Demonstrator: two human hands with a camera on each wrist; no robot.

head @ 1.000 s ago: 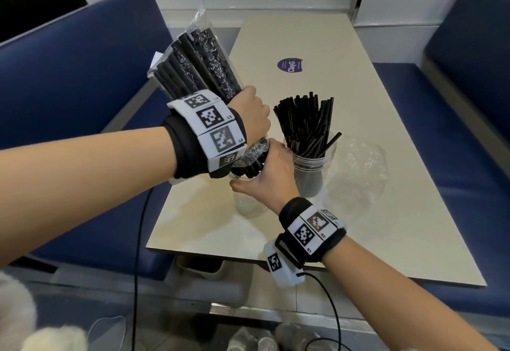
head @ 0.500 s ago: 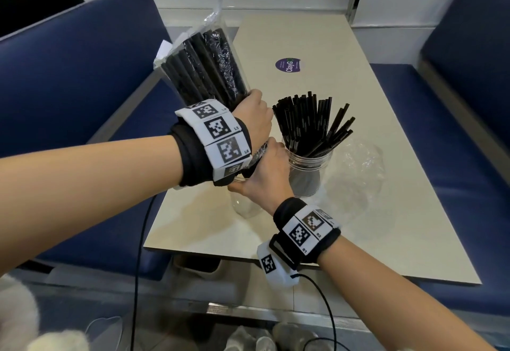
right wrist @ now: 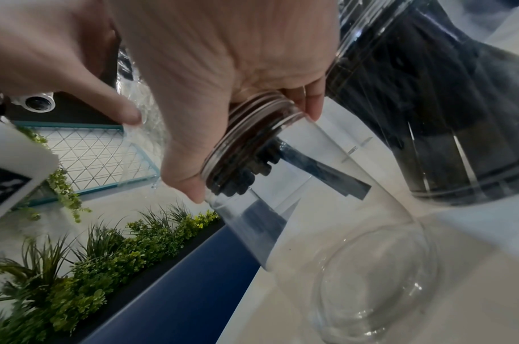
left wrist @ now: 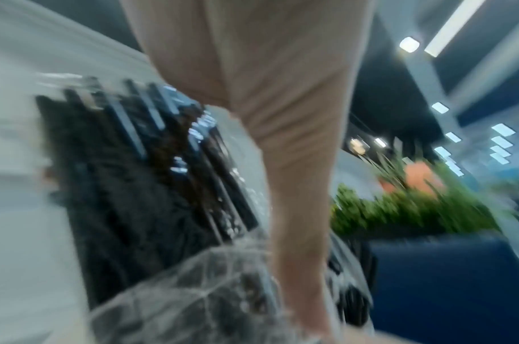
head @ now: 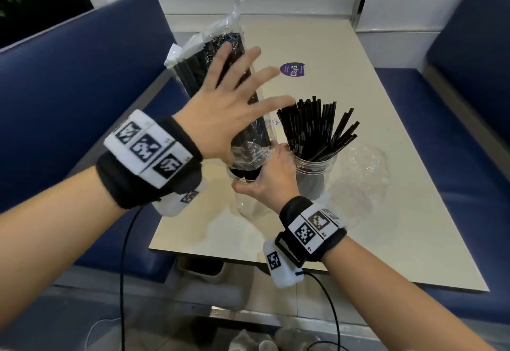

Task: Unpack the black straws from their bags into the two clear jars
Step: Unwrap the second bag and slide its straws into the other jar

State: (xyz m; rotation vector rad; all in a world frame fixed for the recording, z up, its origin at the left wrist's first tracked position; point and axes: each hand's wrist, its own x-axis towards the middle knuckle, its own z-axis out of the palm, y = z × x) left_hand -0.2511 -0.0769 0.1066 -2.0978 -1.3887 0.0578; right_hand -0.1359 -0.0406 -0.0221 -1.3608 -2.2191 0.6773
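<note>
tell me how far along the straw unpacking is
Done: the far jar stands full of loose straws, with an empty bag beside it. In hand: the right hand grips the near jar at its mouth, where the straw bag has only its straw ends poking in; the left hand is spread open over that bag. Left: slide the straws down and pull off the bag.

- bag of black straws (head: pixel 220 80): clear plastic, standing tilted, open bottom end poked into the near clear jar (head: pixel 248 201)
- that jar's mostly empty
- far clear jar (head: pixel 317 174) right beside it, packed with loose straws (head: pixel 317 124) fanning out
</note>
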